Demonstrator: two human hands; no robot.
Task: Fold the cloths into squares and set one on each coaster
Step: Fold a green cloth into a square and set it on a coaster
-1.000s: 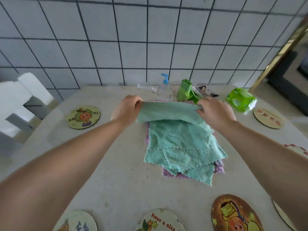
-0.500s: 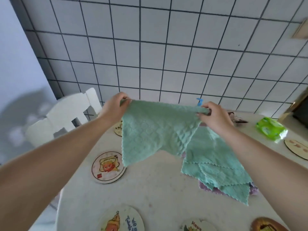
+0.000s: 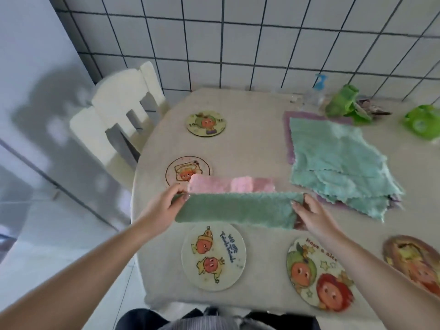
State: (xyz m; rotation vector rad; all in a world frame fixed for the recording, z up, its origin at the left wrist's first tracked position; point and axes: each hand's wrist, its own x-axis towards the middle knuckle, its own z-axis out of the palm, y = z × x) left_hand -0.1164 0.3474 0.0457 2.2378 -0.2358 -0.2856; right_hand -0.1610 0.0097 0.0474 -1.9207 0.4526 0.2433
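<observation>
Both hands pinch the ends of a folded cloth over the table.

The left hand and right hand each grip one end of a fuzzy green cloth, folded into a long band with its pink underside showing along the far edge, near the table's front. Round, glossy cartoon coasters lie just before it; a stack of scallop-edged teal cloths sits to the right.

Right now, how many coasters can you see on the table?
5: far left, mid left partly behind the cloth, near left, near centre, right edge, cropped. More may lie outside the frame.
</observation>
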